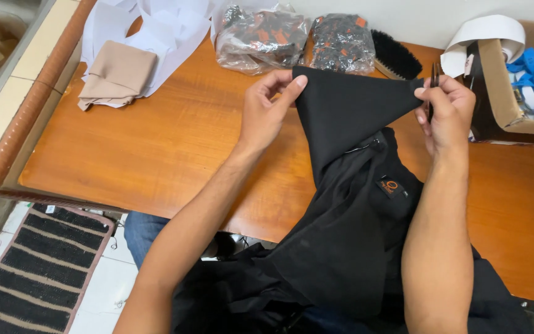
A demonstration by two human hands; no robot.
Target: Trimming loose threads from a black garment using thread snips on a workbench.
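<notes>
The left hand [266, 111] pinches one corner of the black garment [347, 204]. The right hand [446, 114] pinches the opposite corner and also holds a small dark tool [433, 83]. The fabric is stretched taut between both hands above the bench [156, 148]. Risk: the tool tip, just beside the right fingers, may snag the cloth; a loose pinch would let the corner slip.

Matt black cloth garment [347, 204] lay on a glossy, smooth wooden table [156, 148]; at eleven o'clock sat folded beige cloth [117, 75], at twelve crinkled shiny plastic bags [261, 38], at two a cardboard box [503, 86].
</notes>
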